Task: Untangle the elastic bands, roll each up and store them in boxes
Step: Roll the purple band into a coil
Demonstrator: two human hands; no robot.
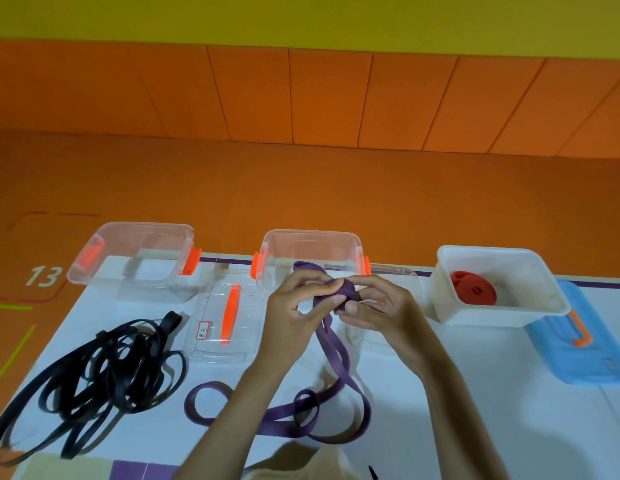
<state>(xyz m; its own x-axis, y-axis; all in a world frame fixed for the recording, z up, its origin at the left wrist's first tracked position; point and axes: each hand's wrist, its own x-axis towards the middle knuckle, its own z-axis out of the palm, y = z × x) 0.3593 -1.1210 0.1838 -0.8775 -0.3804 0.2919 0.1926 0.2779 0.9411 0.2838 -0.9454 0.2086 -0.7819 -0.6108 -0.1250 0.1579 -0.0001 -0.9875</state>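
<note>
Item: long flat purple elastic band (332, 358), part-rolled.
I saw left hand (294, 306) and right hand (384, 311) both pinching its roll; tangled black elastic bands (93, 368) lay at their 8 o'clock.

A white surface (474, 393) edged by a purple stripe (228, 261) is seen before an orange floor (301, 188), on which a white number 13 (43, 276) is painted, and orange padded panels (329, 98) are set beneath a yellow wall (301, 15).

Three boxes, left clear box (135, 289), middle clear box (312, 244), white box (492, 315), three lids, left clear lid (246, 327), second clear lid (402, 278) under the hands, blue lid (578, 362), three bands, black band (171, 320), purple band (332, 355), red band (474, 289) rolled up, two hands, left hand (294, 306), right hand (381, 306).
</note>
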